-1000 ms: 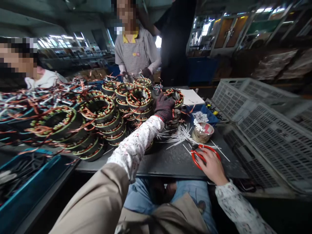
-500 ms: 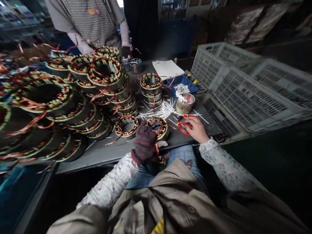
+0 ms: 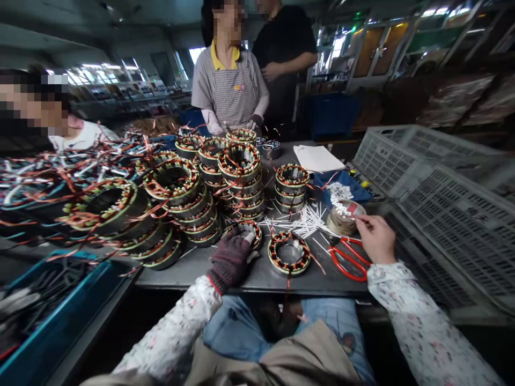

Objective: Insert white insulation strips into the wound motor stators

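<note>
My left hand, in a dark knitted glove, is closed over the near side of a wound motor stator on the table. A second stator, with orange windings and a trailing copper lead, lies flat to its right and apart from it. My bare right hand pinches at the top of a tape roll, where small white pieces lie; what is between the fingertips is too small to make out. Red-handled scissors rest on the table just below that hand. Thin white sticks lie scattered behind the stators.
Tall stacks of stators fill the left, with a shorter stack behind the white sticks. A blue tray holds more white pieces. Grey plastic crates stand right; a blue bin is lower left. Co-workers stand across the table.
My right hand has let go of the red scissors and moved to the tape roll. My left hand has shifted onto the left stator. The view has tilted up and turned left.
</note>
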`<action>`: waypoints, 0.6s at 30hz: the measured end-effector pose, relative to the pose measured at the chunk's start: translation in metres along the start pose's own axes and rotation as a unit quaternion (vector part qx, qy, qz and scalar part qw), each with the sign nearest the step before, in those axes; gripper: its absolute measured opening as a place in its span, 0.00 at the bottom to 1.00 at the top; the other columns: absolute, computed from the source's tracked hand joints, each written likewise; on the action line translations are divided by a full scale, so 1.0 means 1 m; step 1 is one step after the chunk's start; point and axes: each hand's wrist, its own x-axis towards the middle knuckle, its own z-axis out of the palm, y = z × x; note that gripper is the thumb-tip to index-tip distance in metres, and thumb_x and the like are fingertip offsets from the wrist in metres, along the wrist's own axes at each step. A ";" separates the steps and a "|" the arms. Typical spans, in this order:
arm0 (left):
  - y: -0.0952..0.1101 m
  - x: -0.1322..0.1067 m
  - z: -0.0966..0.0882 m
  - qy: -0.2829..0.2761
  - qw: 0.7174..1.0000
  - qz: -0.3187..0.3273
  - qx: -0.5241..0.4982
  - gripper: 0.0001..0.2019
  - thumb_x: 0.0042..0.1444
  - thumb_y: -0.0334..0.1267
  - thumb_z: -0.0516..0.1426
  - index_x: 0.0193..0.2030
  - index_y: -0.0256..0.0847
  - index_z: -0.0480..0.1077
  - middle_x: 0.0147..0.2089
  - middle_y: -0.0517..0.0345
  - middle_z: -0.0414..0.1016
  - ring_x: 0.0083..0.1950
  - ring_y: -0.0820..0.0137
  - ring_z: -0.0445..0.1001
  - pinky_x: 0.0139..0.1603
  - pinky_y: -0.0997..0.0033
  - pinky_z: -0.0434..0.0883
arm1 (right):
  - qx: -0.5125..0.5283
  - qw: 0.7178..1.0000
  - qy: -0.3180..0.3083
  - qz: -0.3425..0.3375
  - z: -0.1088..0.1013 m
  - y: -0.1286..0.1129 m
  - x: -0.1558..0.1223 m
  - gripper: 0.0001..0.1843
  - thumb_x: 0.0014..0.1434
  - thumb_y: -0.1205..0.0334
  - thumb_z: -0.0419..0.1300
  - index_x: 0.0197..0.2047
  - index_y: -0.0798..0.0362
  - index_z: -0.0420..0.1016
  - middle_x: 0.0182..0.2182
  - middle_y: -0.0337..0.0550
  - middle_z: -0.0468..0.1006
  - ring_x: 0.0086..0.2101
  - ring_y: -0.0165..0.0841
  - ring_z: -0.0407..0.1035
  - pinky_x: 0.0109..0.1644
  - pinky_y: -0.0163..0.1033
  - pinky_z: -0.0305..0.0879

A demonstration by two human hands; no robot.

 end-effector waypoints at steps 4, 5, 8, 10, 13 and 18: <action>-0.020 -0.012 -0.008 0.012 0.999 0.043 -0.002 0.18 0.68 0.48 0.54 0.58 0.42 0.73 0.42 0.51 0.83 0.45 0.57 0.82 0.62 0.45 0.74 | -0.005 1.000 0.006 -0.020 0.000 0.000 -0.004 0.16 0.58 0.51 0.58 0.38 0.54 0.81 0.31 0.45 0.76 0.25 0.33 0.67 0.35 0.43 0.70; -0.022 -0.015 -0.012 0.021 0.999 0.044 -0.001 0.18 0.68 0.48 0.53 0.58 0.45 0.73 0.42 0.52 0.83 0.44 0.55 0.82 0.62 0.42 0.74 | -0.009 1.000 0.004 -0.026 0.001 0.000 -0.003 0.17 0.58 0.51 0.58 0.39 0.54 0.81 0.31 0.45 0.76 0.24 0.32 0.67 0.35 0.43 0.70; -0.018 -0.019 -0.022 0.048 0.998 0.042 0.004 0.20 0.68 0.44 0.50 0.64 0.52 0.70 0.50 0.52 0.83 0.49 0.49 0.81 0.62 0.32 0.72 | -0.013 0.998 0.005 -0.056 0.003 0.000 0.000 0.16 0.59 0.50 0.58 0.38 0.53 0.81 0.32 0.46 0.78 0.26 0.34 0.69 0.37 0.44 0.71; -0.001 -0.018 -0.020 0.056 0.997 0.054 0.001 0.24 0.67 0.45 0.51 0.70 0.52 0.64 0.62 0.51 0.77 0.60 0.49 0.77 0.68 0.35 0.69 | -0.013 0.997 0.013 -0.073 0.004 -0.001 0.001 0.16 0.61 0.50 0.57 0.35 0.52 0.81 0.33 0.48 0.79 0.29 0.35 0.71 0.38 0.44 0.72; 0.032 -0.009 -0.004 0.073 0.988 0.133 -0.029 0.32 0.67 0.56 0.52 0.73 0.43 0.59 0.70 0.47 0.70 0.70 0.53 0.68 0.75 0.44 0.63 | -0.038 0.996 0.010 -0.082 0.006 -0.003 0.000 0.15 0.61 0.52 0.56 0.37 0.52 0.81 0.34 0.48 0.79 0.29 0.36 0.71 0.38 0.44 0.72; 0.066 0.015 0.027 0.026 0.970 0.211 -0.118 0.27 0.69 0.56 0.49 0.64 0.40 0.68 0.61 0.47 0.77 0.68 0.60 0.70 0.76 0.48 0.61 | -0.051 0.993 -0.005 -0.106 0.009 -0.002 -0.001 0.16 0.62 0.50 0.55 0.36 0.51 0.81 0.36 0.51 0.81 0.35 0.41 0.75 0.39 0.46 0.73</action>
